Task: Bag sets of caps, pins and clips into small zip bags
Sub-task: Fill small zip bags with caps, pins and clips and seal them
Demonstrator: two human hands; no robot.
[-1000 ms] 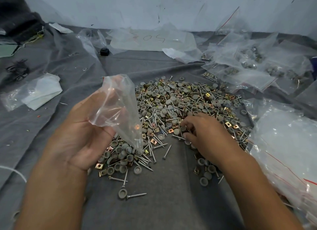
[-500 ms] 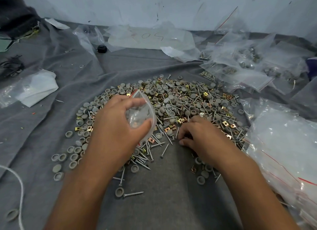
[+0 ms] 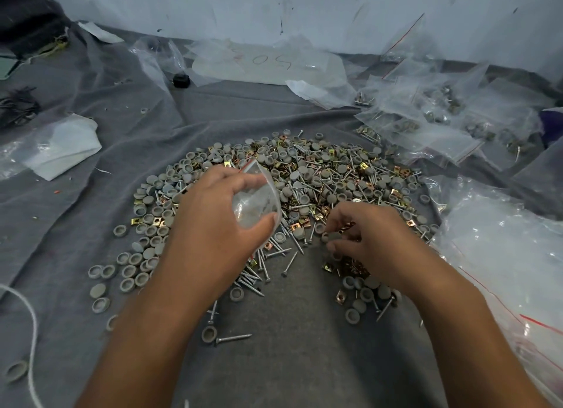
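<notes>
Left hand (image 3: 213, 224) grips zip bag (image 3: 257, 203) — right hand (image 3: 365, 240) pinches cap (image 3: 334, 236).

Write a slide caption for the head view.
Left hand holds a small zip bag; right hand picks a grey cap.

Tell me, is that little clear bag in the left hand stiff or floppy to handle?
Probably floppy: the small zip bag is thin film, creased where the left hand pinches it. Likely very light and a bit slippery, being glossy.
</notes>
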